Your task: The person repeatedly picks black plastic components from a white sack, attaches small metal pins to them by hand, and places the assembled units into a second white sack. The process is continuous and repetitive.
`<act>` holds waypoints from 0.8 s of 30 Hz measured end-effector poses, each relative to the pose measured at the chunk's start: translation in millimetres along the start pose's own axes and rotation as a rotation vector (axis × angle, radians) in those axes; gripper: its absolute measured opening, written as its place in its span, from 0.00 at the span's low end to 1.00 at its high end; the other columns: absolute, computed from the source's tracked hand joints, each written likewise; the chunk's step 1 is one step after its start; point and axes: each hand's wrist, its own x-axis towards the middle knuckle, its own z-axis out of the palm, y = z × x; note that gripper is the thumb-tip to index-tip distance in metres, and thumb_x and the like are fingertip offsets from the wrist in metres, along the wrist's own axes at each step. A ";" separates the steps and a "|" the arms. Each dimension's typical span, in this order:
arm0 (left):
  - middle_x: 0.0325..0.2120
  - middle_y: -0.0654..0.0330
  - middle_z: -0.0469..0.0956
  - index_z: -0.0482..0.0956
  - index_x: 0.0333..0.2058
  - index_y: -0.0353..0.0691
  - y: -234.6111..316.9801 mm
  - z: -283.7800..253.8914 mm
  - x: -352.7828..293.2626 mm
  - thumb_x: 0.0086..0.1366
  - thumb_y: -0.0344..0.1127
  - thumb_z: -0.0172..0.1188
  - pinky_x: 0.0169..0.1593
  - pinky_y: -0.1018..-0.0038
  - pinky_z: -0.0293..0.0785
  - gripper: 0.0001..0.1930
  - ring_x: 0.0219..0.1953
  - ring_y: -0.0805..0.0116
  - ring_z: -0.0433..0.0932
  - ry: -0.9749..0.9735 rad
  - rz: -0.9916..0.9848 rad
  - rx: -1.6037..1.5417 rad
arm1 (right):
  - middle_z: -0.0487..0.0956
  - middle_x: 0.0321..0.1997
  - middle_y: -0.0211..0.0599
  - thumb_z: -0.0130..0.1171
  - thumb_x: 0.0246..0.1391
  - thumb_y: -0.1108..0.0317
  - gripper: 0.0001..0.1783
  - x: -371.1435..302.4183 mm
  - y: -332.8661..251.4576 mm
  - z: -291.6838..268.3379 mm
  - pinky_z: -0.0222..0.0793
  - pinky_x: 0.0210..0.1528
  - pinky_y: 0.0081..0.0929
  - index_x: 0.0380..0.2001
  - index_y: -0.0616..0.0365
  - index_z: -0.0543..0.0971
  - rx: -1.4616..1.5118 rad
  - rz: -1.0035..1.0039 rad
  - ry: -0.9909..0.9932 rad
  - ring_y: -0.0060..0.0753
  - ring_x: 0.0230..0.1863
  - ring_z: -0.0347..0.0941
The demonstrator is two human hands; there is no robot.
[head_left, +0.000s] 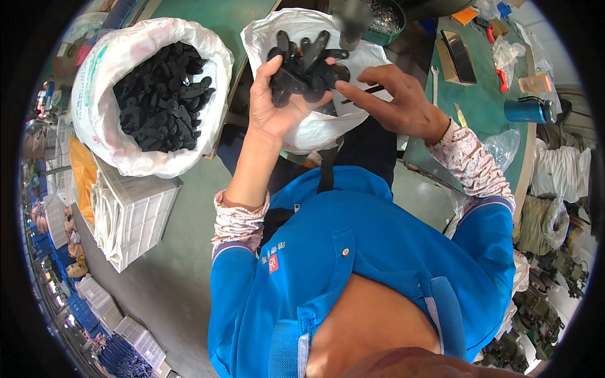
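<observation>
My left hand (pixel 270 108) is cupped, palm up, around a heap of black plastic parts (pixel 305 72), small flat pieces with rounded ends and holes. Just to the right is my right hand (pixel 398 104), its thumb and fingers stretched toward the heap and apart. One fingertip is at the heap's right edge; whether it touches a part is unclear. Below both hands, a white plastic bag (pixel 302 135) gapes, its inside mostly hidden by them. To the left, a larger white bag (pixel 94 104) with a rolled rim holds many similar black parts (pixel 161 101).
A dark green bowl of small metal pieces (pixel 386 19) stands beyond the bag, near a blurred grey machine part (pixel 351 19). The green bench at right carries a phone (pixel 459 57), a wrench (pixel 435 85) and a blue bottle (pixel 526 110). A white crate (pixel 142 214) supports the left bag.
</observation>
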 end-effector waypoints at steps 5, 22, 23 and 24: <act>0.49 0.48 0.73 0.70 0.51 0.40 -9.8 -0.5 0.1 0.58 0.45 0.58 0.46 0.41 0.73 0.25 0.48 0.51 0.75 0.006 -0.036 0.131 | 0.72 0.50 0.40 0.62 0.39 0.77 0.30 5.1 6.4 -3.2 0.75 0.42 0.29 0.52 0.52 0.76 -0.060 -0.119 0.042 0.39 0.46 0.74; 0.52 0.38 0.66 0.64 0.54 0.43 -7.1 5.6 1.2 0.58 0.36 0.60 0.56 0.37 0.63 0.25 0.54 0.43 0.70 0.034 0.099 0.315 | 0.76 0.18 0.34 0.52 0.60 0.68 0.11 88.0 82.4 -50.6 0.61 0.14 0.15 0.36 0.67 0.76 0.927 1.096 0.280 0.18 0.12 0.67; 0.52 0.39 0.66 0.64 0.53 0.43 -7.5 6.4 1.8 0.59 0.35 0.59 0.56 0.37 0.63 0.24 0.54 0.44 0.70 0.029 0.099 0.318 | 0.75 0.16 0.33 0.51 0.60 0.67 0.11 92.6 84.7 -52.9 0.59 0.12 0.15 0.34 0.66 0.77 0.909 1.134 0.227 0.18 0.10 0.66; 0.52 0.39 0.66 0.64 0.53 0.43 -8.2 7.2 2.0 0.59 0.35 0.59 0.56 0.37 0.64 0.23 0.53 0.44 0.70 0.026 0.099 0.321 | 0.74 0.14 0.32 0.51 0.60 0.67 0.12 95.3 87.0 -52.6 0.57 0.10 0.16 0.31 0.66 0.77 0.891 1.171 0.174 0.18 0.08 0.64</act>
